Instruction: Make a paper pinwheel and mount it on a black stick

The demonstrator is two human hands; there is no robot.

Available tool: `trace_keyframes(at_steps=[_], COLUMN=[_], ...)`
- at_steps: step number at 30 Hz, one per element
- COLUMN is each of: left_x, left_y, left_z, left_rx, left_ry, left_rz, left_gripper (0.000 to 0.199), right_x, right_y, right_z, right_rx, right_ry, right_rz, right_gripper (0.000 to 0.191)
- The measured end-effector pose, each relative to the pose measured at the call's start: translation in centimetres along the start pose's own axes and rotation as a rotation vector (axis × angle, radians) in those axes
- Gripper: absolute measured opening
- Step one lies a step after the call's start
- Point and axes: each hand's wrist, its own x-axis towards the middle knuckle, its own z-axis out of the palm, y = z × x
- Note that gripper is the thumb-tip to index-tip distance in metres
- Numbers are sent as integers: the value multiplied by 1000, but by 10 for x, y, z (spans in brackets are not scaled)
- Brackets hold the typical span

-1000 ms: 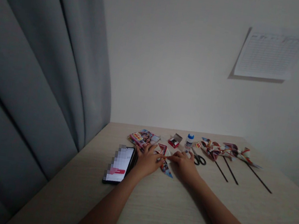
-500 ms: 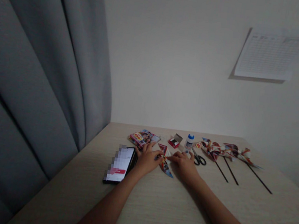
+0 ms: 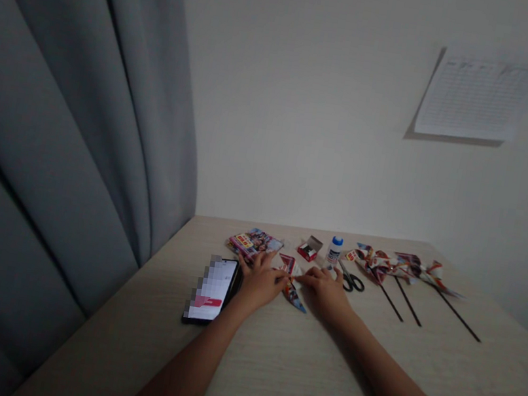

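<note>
A partly folded paper pinwheel (image 3: 296, 297) in printed, colourful paper lies on the table between my hands. My left hand (image 3: 261, 282) comes from its left side, thumb and index finger closing on the paper near the middle, the other fingers spread forward. From the other side, my right hand (image 3: 327, 291) has its fingertips on the same middle, its fingers bent together. The fingers cover part of the centre, so any small piece there is hidden. Just past my right hand lie black-handled scissors (image 3: 353, 282) and an upright glue bottle (image 3: 334, 249) with a blue cap.
A phone (image 3: 210, 292) with a lit screen lies left of my left forearm. Printed leaflets (image 3: 253, 244) and an open small red box (image 3: 309, 249) sit farther back. Several pinwheels (image 3: 378, 265) with black sticks (image 3: 408, 301) lie at the right. A grey curtain (image 3: 109, 102) borders the left.
My left thumb and index fingertip have shifted slightly over the middle of the pinwheel. My right hand stays almost where it was, and the other things have not moved.
</note>
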Motion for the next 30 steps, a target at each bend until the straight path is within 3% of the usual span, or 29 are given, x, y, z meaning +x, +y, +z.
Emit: trace_keyframes(at_steps=[13,23,30], left_x=[-2,1,0], left_y=[-1,3,4], left_z=[3,5,3], left_rx=[-31,-157,-101], left_ry=[-10,26,0], left_rz=[-2,-96,-39], left_gripper=[27,28,22], right_x=[0,1,2], right_y=[2,2,4], right_z=[-1,0,2], right_rx=[41,25,22], right_ry=[34,30,27], right_rz=[5,-12,-1], right_gripper=[36,35,36])
